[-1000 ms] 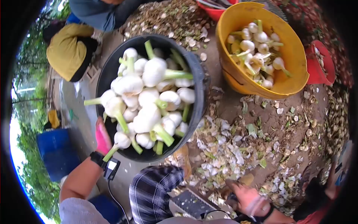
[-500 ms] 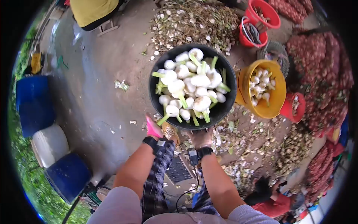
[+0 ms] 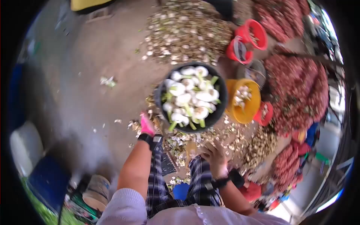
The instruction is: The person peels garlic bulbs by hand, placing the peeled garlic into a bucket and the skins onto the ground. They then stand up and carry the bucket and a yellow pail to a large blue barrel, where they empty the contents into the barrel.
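Note:
A round black tub [image 3: 224, 107] heaped with white garlic bulbs [image 3: 183, 99], their green stems cut short, is in front of me near the ground. My left hand [image 3: 147, 125], in a pink glove, is to the left of the tub, apart from its rim; its fingers are blurred. Below the tub's right side hangs my right hand [image 3: 214, 153], bare of any object, with its fingers apart. Both wrists wear black straps.
To the right of the tub stands a yellow bucket [image 3: 250, 108] with garlic inside. Red buckets [image 3: 258, 35] and red net sacks [image 3: 296, 90] lie beyond. Garlic scraps [image 3: 187, 30] are piled ahead. A blue barrel [image 3: 48, 182] and a white container [image 3: 26, 148] are at left.
The tub has gone down and away from me, looking smaller. My right hand has come off its near rim and moved back to the right. The view has shifted.

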A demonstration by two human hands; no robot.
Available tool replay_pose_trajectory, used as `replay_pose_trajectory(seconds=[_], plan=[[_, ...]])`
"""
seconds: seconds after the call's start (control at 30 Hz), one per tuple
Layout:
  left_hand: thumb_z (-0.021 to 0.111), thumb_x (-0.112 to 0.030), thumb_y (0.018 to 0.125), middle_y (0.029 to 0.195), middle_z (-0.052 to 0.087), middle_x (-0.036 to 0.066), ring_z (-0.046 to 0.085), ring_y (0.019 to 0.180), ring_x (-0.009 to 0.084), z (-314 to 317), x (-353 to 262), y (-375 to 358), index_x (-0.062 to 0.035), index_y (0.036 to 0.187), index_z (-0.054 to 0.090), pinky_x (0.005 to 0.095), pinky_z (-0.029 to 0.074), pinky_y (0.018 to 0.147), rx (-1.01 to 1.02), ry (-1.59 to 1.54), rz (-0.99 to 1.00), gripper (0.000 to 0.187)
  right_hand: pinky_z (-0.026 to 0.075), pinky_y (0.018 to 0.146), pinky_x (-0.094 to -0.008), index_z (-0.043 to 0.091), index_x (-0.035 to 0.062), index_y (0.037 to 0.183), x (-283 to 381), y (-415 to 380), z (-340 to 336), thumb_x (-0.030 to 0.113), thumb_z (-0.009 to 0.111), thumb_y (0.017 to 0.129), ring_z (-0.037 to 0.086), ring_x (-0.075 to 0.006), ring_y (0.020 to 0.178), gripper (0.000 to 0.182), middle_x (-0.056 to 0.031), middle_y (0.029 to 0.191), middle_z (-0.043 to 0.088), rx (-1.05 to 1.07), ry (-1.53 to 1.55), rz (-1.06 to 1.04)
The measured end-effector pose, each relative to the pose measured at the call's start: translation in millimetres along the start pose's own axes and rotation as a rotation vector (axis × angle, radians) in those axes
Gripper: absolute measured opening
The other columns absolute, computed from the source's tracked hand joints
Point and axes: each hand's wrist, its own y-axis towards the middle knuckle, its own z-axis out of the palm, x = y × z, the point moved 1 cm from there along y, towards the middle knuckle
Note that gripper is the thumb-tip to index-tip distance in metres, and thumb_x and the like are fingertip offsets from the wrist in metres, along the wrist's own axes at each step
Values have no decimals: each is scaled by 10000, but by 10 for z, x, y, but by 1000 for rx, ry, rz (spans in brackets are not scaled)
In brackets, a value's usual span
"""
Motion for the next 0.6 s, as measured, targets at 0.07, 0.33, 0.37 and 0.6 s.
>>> replay_pose_trajectory(seconds=[0.07, 0.33, 0.37, 0.6], plan=[[233, -613, 913, 1469, 267, 96, 271, 1327, 241, 28, 83, 70, -80, 1432, 245, 408, 217, 1073, -84, -49, 37, 745, 452, 890, -447, 287, 76, 1402, 212, -207, 208, 385, 412, 927, 552, -316, 1048, 580, -183, 1217, 527, 14, -23, 44], [324, -730, 829, 1452, 325, 108, 347, 1300, 257, 144, 1362, 550, -126, 1424, 305, 410, 261, 1071, 217, -590, -319, 848, 450, 895, -481, 361, 67, 1345, -217, 245, -177, 569, 344, 919, 560, -346, 1042, 659, -211, 1198, 535, 93, -70, 364], [356, -680, 850, 1379, 400, 97, 402, 1240, 249, 88, 1447, 641, -118, 1373, 358, 407, 301, 1034, 211, -643, -227, 768, 447, 902, -485, 361, 67, 1347, -288, 401, -161, 576, 332, 919, 556, -351, 1048, 665, -211, 1213, 525, 113, -44, 407], [540, -177, 884, 756, 562, 26, 511, 694, 155, 342, 630, -591, -41, 861, 541, 287, 448, 613, -398, 187, 441, 138, 324, 1034, -420, 297, -12, 1393, -133, 892, 978, 361, 415, 949, 439, -288, 1237, 592, -172, 1332, 458, 376, -454, -120]])
